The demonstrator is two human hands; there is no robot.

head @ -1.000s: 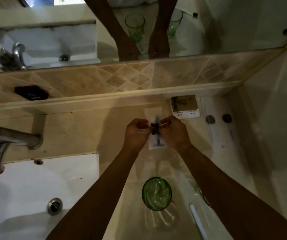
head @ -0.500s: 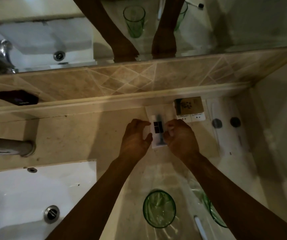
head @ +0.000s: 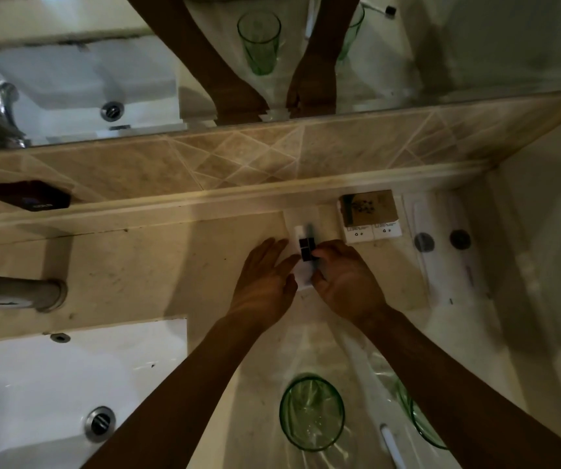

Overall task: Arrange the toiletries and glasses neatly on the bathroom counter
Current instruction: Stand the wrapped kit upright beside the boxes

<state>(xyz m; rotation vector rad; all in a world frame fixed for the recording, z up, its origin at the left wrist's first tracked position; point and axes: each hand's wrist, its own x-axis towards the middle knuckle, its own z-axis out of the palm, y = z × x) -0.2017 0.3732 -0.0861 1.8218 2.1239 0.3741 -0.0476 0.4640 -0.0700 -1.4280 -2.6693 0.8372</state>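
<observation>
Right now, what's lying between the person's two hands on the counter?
In the head view, a small white sachet with dark squares lies flat between the left hand and right hand, whose fingers touch it.

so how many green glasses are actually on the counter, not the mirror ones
2. One green glass stands near the counter's front edge, between the forearms. The second green glass is to its right, mostly hidden behind the right forearm. More could sit below the frame.
</observation>
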